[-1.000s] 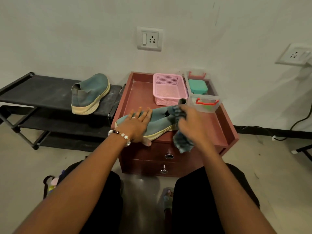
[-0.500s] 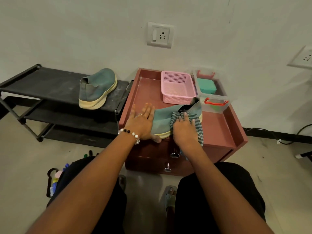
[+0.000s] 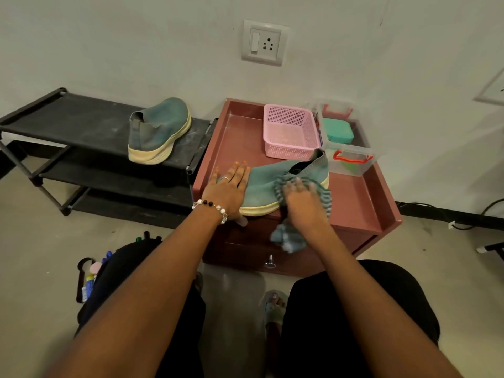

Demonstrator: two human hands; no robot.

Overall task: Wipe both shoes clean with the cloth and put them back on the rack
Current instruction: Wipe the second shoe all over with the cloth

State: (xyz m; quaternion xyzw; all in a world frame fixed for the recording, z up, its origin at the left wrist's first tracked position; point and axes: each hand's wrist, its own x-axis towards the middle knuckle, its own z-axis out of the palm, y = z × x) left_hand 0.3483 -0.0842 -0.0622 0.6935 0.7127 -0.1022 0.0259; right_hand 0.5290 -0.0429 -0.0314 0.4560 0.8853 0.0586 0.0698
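While the person sits with both forearms extended forward, the left hand (image 3: 227, 190) lies flat, fingers straight, pressing on the toe end of the teal shoe (image 3: 268, 186). This shoe lies on the front edge of the red drawer cabinet (image 3: 351, 203), toe pointing left and heel opening to the right. The right hand (image 3: 302, 204) presses the striped cloth (image 3: 321, 197) against the middle and heel part of the shoe; a loose end of the cloth hangs down over the cabinet front. Motion blur prevents telling whether the right fingers curl round the cloth. Behind the shoe stand a pink basket (image 3: 290, 130) and clear plastic containers (image 3: 351, 162). Farther left, the second shoe (image 3: 158, 129) rests upright on the top shelf of the black rack (image 3: 68, 118), against the wall.
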